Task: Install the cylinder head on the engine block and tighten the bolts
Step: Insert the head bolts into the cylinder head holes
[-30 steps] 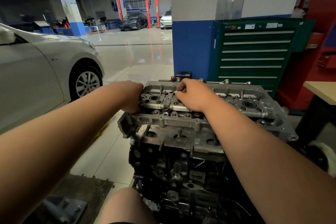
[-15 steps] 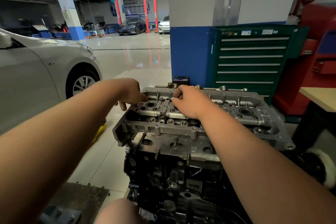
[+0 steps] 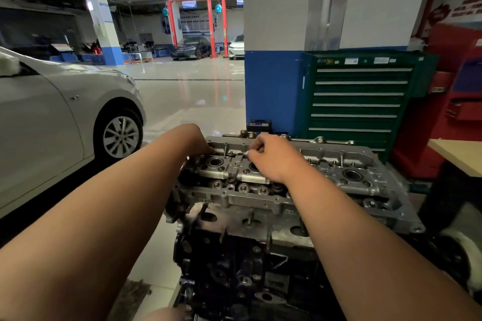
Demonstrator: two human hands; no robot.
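Note:
The silver cylinder head [image 3: 260,200] sits on top of the dark engine block [image 3: 234,276] in front of me. My left hand [image 3: 194,139] rests at the head's far left corner, fingertips touching the metal; the curled fingers hide what, if anything, it holds. My right hand [image 3: 275,157] is over the head's far edge near the middle. Its thumb and fingers are pinched on a small pale bolt [image 3: 247,153] standing in the head. Both forearms reach across the head and cover part of its near side.
A silver car [image 3: 52,122] stands close on the left. A blue and white pillar [image 3: 271,86] and a green drawer cabinet [image 3: 360,96] stand right behind the engine. A wooden table edge [image 3: 459,156] juts in at the right. Open tiled floor [image 3: 187,96] stretches behind.
Both hands have shifted from the middle of the head to its far edge. The left hand went from the left end up to the far left corner.

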